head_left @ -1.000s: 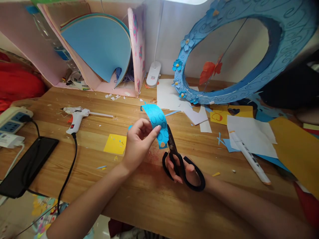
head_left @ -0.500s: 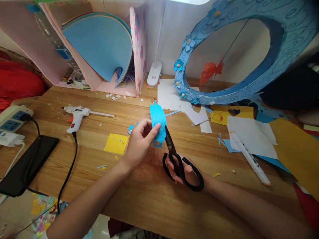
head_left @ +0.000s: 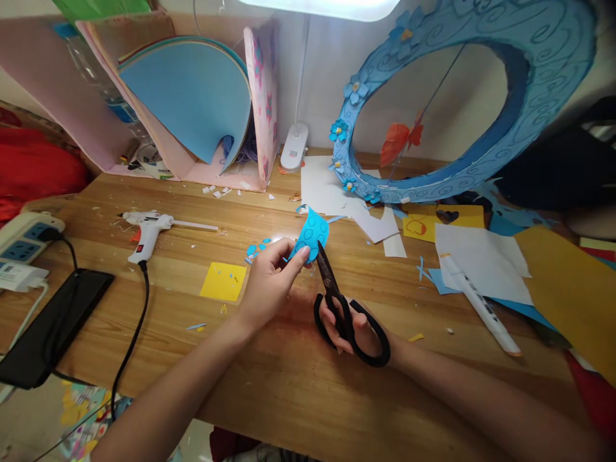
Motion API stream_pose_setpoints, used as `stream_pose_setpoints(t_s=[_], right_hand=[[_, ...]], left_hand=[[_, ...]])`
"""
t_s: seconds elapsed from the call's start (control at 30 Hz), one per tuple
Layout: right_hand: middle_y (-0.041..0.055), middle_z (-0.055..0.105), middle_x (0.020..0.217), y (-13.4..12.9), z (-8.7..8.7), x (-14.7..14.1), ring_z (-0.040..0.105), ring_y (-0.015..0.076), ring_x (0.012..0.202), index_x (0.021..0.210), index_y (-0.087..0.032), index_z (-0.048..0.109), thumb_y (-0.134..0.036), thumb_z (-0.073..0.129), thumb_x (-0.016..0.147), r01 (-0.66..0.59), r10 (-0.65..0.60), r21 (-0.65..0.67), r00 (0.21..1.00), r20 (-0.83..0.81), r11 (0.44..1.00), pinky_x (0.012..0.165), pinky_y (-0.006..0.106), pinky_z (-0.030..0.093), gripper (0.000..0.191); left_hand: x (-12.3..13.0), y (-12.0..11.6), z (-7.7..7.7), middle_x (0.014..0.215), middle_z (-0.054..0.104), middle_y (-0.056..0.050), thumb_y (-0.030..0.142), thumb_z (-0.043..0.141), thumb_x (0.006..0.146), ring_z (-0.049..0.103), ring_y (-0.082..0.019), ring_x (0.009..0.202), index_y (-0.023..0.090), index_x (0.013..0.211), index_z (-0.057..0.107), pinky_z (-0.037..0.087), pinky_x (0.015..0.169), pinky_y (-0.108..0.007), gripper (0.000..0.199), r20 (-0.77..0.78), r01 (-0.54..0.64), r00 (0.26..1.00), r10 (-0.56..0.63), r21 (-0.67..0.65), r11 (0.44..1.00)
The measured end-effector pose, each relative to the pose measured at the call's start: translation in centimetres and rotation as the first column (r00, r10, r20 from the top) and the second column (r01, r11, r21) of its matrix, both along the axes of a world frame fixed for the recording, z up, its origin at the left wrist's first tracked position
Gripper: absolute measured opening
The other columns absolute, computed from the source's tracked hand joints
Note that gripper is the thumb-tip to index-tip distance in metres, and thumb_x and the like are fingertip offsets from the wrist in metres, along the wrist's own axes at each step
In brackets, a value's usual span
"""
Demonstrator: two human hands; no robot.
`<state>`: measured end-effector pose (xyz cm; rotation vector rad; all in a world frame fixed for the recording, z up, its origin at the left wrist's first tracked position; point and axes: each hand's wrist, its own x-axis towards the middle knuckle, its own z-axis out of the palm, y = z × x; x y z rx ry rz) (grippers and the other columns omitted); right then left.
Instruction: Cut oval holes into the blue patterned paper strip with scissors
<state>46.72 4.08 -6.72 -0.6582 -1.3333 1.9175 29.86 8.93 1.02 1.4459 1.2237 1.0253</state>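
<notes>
Pinched between the thumb and fingers of my left hand (head_left: 269, 279) is a strip of bright blue paper (head_left: 314, 230) with drawn rounded outlines on it. My right hand (head_left: 353, 330) has its fingers through the handles of black scissors (head_left: 331, 282). The scissor tips meet the paper's lower right edge, and the blades look nearly closed. Small cut blue paper pieces (head_left: 257, 248) lie on the table just beyond my left hand. A yellow paper square (head_left: 223, 281) with tiny scraps on it rests left of that hand.
A white glue gun (head_left: 149, 232) with its cord lies left, near a black phone (head_left: 55, 327) and a power strip (head_left: 31, 239). Behind stand a pink organiser (head_left: 262, 109) and a blue decorated ring (head_left: 553, 96). White paper (head_left: 481, 263) and a marker (head_left: 481, 305) lie right.
My left hand has turned the blue paper strip, so its top now leans right and its lower end no longer hangs below my thumb. The scissors have barely moved. The camera view has shifted slightly.
</notes>
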Motion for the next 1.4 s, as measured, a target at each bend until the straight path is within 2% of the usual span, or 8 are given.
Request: stream_pose_setpoints(t_s=[0.27, 0.7, 1.07, 1.4], right_hand=[[-0.0082, 0.041, 0.043, -0.11, -0.43, -0.02, 0.033, 0.0077, 0.033, 0.083, -0.019, 0.045, -0.084, 0.034, 0.07, -0.028, 0.028, -0.005, 0.998, -0.05, 1.0, 0.036, 0.02, 0.028, 0.067], [-0.0101, 0.038, 0.041, -0.02, 0.0, -0.21, 0.028, 0.0057, 0.03, 0.077, -0.02, 0.042, -0.085, 0.038, 0.067, -0.002, 0.001, -0.016, 1.0, -0.027, 1.0, 0.033, 0.019, 0.028, 0.066], [-0.0095, 0.04, 0.042, -0.1, -0.3, 0.07, 0.028, 0.0053, 0.031, 0.079, -0.019, 0.044, -0.084, 0.039, 0.068, -0.031, 0.03, -0.011, 0.999, -0.042, 0.999, 0.034, 0.019, 0.026, 0.066], [-0.0088, 0.04, 0.043, 0.02, 0.28, 0.06, 0.03, 0.0065, 0.032, 0.079, -0.019, 0.045, -0.084, 0.035, 0.07, -0.023, 0.023, 0.017, 1.0, -0.012, 1.0, 0.036, 0.02, 0.027, 0.066]], left_hand=[[0.04, -0.24, 0.07, 0.065, 0.055, 0.001, 0.037, 0.053, 0.086, 0.048, -0.012, 0.062, 0.017, 0.068, 0.056, 0.035, 0.058, -0.025, 0.027, -0.076, 0.048, 0.996, -0.044, 0.053, 0.997], [-0.01, -0.07, -0.08, 0.065, 0.055, 0.001, 0.037, 0.052, 0.087, 0.046, -0.011, 0.062, 0.016, 0.069, 0.055, 0.034, 0.059, -0.023, 0.027, -0.032, 0.079, 0.996, -0.079, 0.005, 0.997], [-0.17, -0.06, 0.13, 0.066, 0.056, 0.002, 0.038, 0.051, 0.087, 0.046, -0.01, 0.062, 0.017, 0.07, 0.056, 0.035, 0.06, -0.023, 0.027, -0.038, -0.012, 0.999, 0.012, 0.008, 1.0], [-0.26, 0.05, 0.25, 0.06, 0.052, 0.004, 0.041, 0.053, 0.086, 0.044, -0.009, 0.056, 0.017, 0.067, 0.055, 0.033, 0.055, -0.022, 0.03, -0.127, 0.008, 0.992, -0.005, 0.026, 1.0]])
